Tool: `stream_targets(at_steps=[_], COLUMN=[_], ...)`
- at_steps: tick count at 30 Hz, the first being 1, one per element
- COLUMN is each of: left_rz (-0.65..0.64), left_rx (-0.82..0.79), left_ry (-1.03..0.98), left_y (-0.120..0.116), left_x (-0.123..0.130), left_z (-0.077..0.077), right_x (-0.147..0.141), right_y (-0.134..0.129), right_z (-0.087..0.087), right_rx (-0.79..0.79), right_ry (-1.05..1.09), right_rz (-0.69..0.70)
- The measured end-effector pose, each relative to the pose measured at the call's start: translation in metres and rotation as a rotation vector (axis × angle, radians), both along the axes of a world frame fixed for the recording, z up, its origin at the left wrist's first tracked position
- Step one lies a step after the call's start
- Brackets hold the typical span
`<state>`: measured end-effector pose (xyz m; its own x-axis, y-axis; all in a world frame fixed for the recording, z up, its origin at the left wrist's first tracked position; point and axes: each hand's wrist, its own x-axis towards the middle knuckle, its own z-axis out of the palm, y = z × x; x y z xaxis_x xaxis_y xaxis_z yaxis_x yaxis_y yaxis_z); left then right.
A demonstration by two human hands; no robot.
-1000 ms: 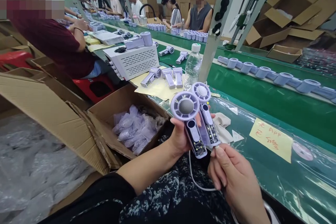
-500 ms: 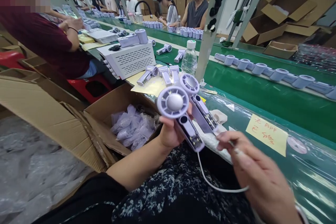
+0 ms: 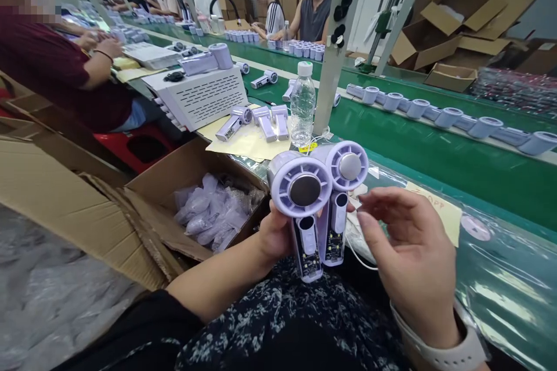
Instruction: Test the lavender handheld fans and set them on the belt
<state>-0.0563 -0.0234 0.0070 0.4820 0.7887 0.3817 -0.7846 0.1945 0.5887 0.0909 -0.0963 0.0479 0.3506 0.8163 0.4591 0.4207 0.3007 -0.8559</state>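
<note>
In my left hand are two lilac handheld fans, held side by side with their round heads up. The nearer handheld fan has a dark round disc in its ring; the other handheld fan shows a silver disc. Circuit boards are exposed along both handles. Just right of them is my right hand, its fingers curved and thumb apart, with nothing visible in it. A white cable hangs between the fans and that hand; its end is hidden.
Several more fans lie on yellow paper beside a plastic bottle. A white vented box stands behind. An open carton at left holds bagged parts. Beyond runs a green conveyor with fans; several people sit along it.
My right hand has let go of the white cable and come up beside the fans, fingers spreading. The cable has left the nearer fan's handle end. My left hand has turned both fans more upright.
</note>
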Motion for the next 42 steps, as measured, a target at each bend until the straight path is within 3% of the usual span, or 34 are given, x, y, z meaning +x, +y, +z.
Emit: stream_targets(at_steps=[5, 8, 11, 12, 13, 14, 18, 22, 25, 30, 32, 35, 38, 42], left_rz=[0.111, 0.070, 0.027, 0.040, 0.064, 0.084, 0.074, 0.097, 0.137, 0.161, 0.126, 0.040, -0.044, -0.064], left_rx=[-0.009, -0.024, -0.061, -0.068, -0.077, -0.085, -0.131, -0.244, -0.272, -0.256, -0.229, -0.208, -0.221, -0.204], left_ry=[-0.068, -0.042, 0.053, 0.088, 0.124, 0.165, 0.316, 0.429, 0.400, 0.228, 0.154, 0.071, 0.061, 0.076], left_y=[-0.009, -0.008, -0.003, -0.001, 0.000, 0.000, -0.013, -0.033, -0.031, -0.002, 0.005, 0.008, 0.006, -0.001], left_x=[0.004, 0.002, -0.008, -0.014, -0.022, -0.031, -0.075, -0.112, -0.119, -0.096, -0.082, -0.065, -0.053, -0.043], left_z=[-0.007, -0.002, 0.004, 0.005, 0.004, 0.001, -0.023, -0.044, -0.039, -0.014, -0.008, -0.005, -0.003, -0.003], right_x=[-0.027, -0.019, 0.012, 0.025, 0.036, 0.045, 0.052, 0.036, 0.035, 0.038, 0.034, 0.021, 0.005, -0.010], right_y=[-0.012, -0.003, 0.041, 0.063, 0.087, 0.112, 0.193, 0.221, 0.224, 0.208, 0.181, 0.118, 0.057, 0.021], right_z=[0.010, 0.007, 0.000, -0.002, -0.006, -0.009, -0.028, -0.046, -0.048, -0.029, -0.017, 0.001, 0.015, 0.020], right_rx=[0.081, 0.118, 0.069, -0.028, -0.203, -0.278, -0.380, -0.474, -0.539, -0.609, -0.608, -0.525, -0.265, -0.143], right_ry=[0.049, 0.010, -0.217, -0.346, -0.525, -0.598, -0.771, -0.869, -0.896, -0.842, -0.789, -0.652, -0.474, -0.464], right_rz=[0.060, 0.029, -0.129, -0.188, -0.188, -0.153, -0.034, 0.002, 0.014, 0.031, 0.040, 0.127, 0.250, 0.281])
